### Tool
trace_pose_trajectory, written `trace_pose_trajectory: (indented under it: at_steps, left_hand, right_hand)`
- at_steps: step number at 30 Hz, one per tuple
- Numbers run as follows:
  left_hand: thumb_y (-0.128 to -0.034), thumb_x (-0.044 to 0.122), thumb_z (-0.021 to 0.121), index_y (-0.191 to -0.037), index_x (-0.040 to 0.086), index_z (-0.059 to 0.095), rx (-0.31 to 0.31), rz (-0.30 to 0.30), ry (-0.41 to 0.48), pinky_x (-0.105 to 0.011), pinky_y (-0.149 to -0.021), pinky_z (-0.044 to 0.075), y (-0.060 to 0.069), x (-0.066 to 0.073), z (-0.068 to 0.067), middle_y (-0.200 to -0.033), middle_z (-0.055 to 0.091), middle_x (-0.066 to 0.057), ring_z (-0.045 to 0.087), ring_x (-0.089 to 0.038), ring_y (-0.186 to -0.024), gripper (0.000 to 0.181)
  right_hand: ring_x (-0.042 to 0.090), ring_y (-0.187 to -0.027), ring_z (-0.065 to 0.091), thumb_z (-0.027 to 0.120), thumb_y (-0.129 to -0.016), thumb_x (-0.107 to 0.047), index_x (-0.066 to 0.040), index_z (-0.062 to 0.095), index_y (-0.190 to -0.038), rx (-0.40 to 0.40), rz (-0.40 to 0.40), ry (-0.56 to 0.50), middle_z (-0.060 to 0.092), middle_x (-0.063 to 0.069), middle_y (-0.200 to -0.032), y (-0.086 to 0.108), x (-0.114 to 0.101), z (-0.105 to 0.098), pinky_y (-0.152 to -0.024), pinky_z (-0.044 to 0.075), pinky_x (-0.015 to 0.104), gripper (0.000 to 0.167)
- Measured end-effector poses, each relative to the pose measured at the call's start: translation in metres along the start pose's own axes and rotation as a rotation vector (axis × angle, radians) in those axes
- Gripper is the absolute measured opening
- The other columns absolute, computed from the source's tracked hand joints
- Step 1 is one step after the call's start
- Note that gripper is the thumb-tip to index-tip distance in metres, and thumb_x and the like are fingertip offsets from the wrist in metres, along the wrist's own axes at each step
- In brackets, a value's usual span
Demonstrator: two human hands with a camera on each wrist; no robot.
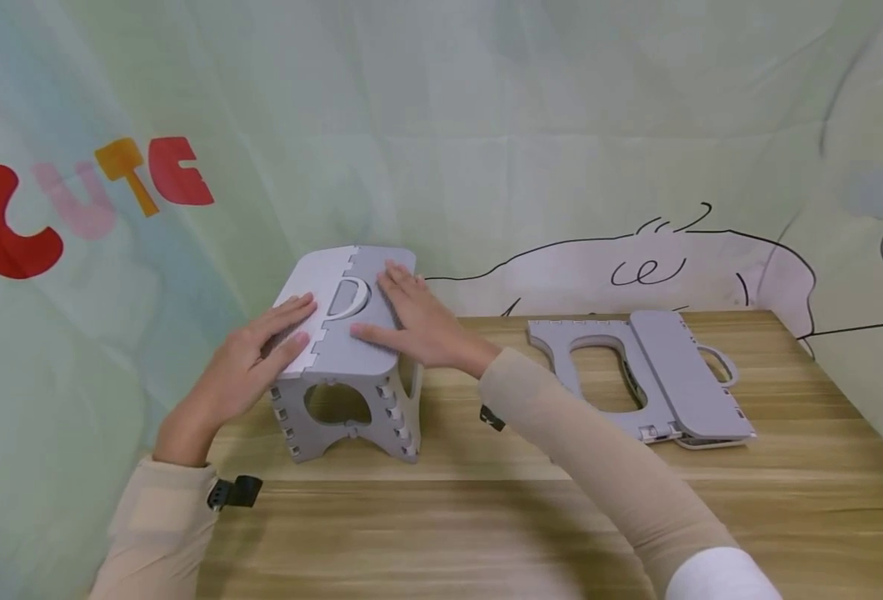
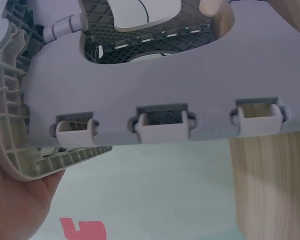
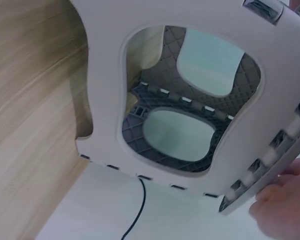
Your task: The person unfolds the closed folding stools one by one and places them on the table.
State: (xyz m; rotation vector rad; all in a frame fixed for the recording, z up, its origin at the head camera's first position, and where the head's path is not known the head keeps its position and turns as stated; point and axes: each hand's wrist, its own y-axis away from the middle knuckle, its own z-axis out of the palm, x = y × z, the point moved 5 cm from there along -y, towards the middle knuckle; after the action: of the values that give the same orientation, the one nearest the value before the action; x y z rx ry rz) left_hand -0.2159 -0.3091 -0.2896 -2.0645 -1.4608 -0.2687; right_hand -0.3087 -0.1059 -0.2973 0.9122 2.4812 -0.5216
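Note:
An unfolded grey plastic folding step stool [image 1: 370,354] stands upright on the table at the left, its white carry handle [image 1: 361,297] lying on the hinged top. My left hand [image 1: 250,358] rests on the left half of that top, fingers extended. On the right half, my right hand [image 1: 426,325] lies with straight fingers and thumb spread. From the left wrist, a leg panel [image 2: 165,100] with hinge knuckles fills the view. The right wrist view looks through the oval opening of a side panel [image 3: 105,95] to dark ribbed undersides.
A second grey folding stool [image 1: 670,367] lies partly folded on the wood-grain table [image 1: 426,533] at the right, its handle [image 1: 720,367] pointing right. Behind and left hangs a printed cloth backdrop [image 1: 449,150] close to the standing stool.

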Motion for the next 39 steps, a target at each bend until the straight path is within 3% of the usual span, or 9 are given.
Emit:
trace_pose_trajectory:
  at_steps: [6, 12, 18, 25, 31, 32, 38, 39]
  left_hand:
    - [-0.1025, 0.029, 0.056, -0.149, 0.015, 0.049, 0.026, -0.002, 0.011, -0.066, -0.112, 0.026, -0.003, 0.005, -0.002, -0.156, 0.040, -0.005, 0.030, -0.032, -0.146, 0.049]
    - [-0.1008, 0.032, 0.059, -0.147, 0.012, 0.051, 0.053, 0.043, -0.040, -0.064, -0.113, 0.026, -0.006, 0.021, 0.000, -0.156, 0.041, -0.008, 0.031, -0.032, -0.145, 0.052]
    - [-0.0992, 0.040, 0.060, -0.149, 0.014, 0.050, 0.048, 0.076, -0.133, -0.062, -0.113, 0.028, -0.011, 0.040, 0.006, -0.156, 0.040, -0.005, 0.030, -0.029, -0.146, 0.057]
    - [-0.0990, 0.038, 0.062, -0.149, 0.013, 0.049, 0.054, 0.187, -0.150, -0.055, -0.114, 0.030, -0.014, 0.070, 0.022, -0.155, 0.042, -0.008, 0.032, -0.030, -0.145, 0.057]
    - [-0.0972, 0.035, 0.065, -0.148, 0.011, 0.049, 0.062, 0.324, -0.160, -0.050, -0.115, 0.031, -0.015, 0.102, 0.039, -0.154, 0.042, -0.006, 0.033, -0.028, -0.145, 0.058]
    - [-0.0971, 0.035, 0.066, -0.148, 0.010, 0.049, 0.063, 0.346, -0.154, -0.049, -0.116, 0.030, -0.016, 0.107, 0.042, -0.154, 0.043, -0.006, 0.033, -0.027, -0.145, 0.059]
    - [-0.0988, 0.038, 0.062, -0.149, 0.008, 0.046, 0.033, 0.465, -0.115, -0.041, -0.119, 0.026, -0.019, 0.137, 0.064, -0.155, 0.042, -0.007, 0.033, -0.025, -0.145, 0.061]
    - [-0.0989, 0.038, 0.062, -0.150, 0.008, 0.045, 0.021, 0.475, -0.108, -0.041, -0.119, 0.027, -0.019, 0.141, 0.068, -0.155, 0.042, -0.007, 0.032, -0.024, -0.145, 0.061]
  right_hand:
    - [0.019, -0.152, -0.001, 0.057, -0.100, -0.043, -0.004, 0.015, -0.159, 0.044, -0.063, -0.244, 0.002, 0.008, -0.167, 0.010, 0.013, -0.010, -0.122, 0.002, 0.032, 0.083]
    - [0.012, -0.151, 0.001, 0.056, -0.102, -0.040, -0.009, 0.015, -0.160, 0.062, -0.065, -0.316, 0.003, 0.002, -0.167, 0.025, 0.031, -0.019, -0.122, 0.008, 0.035, 0.078]
    - [0.013, -0.150, 0.009, 0.055, -0.102, -0.040, -0.012, 0.022, -0.159, 0.083, -0.022, -0.324, 0.010, -0.002, -0.166, 0.040, 0.052, -0.028, -0.122, 0.015, 0.038, 0.072]
    - [0.018, -0.149, 0.020, 0.059, -0.101, -0.038, -0.013, 0.031, -0.157, 0.121, 0.011, -0.331, 0.022, 0.001, -0.164, 0.062, 0.076, -0.042, -0.119, 0.024, 0.042, 0.067]
    - [0.021, -0.147, 0.026, 0.056, -0.103, -0.034, -0.009, 0.035, -0.155, 0.127, 0.043, -0.266, 0.031, 0.007, -0.160, 0.081, 0.095, -0.054, -0.118, 0.027, 0.043, 0.061]
    - [0.025, -0.142, 0.036, 0.056, -0.103, -0.033, -0.009, 0.035, -0.155, 0.128, 0.051, -0.255, 0.032, 0.008, -0.160, 0.084, 0.098, -0.056, -0.118, 0.026, 0.043, 0.061]
    - [0.030, -0.142, 0.035, 0.055, -0.104, -0.033, -0.011, 0.033, -0.156, 0.142, 0.110, -0.222, 0.032, 0.010, -0.160, 0.104, 0.121, -0.072, -0.117, 0.027, 0.049, 0.061]
    - [0.028, -0.148, 0.025, 0.055, -0.104, -0.034, -0.011, 0.033, -0.156, 0.147, 0.120, -0.214, 0.031, 0.010, -0.160, 0.107, 0.124, -0.075, -0.118, 0.025, 0.050, 0.061]
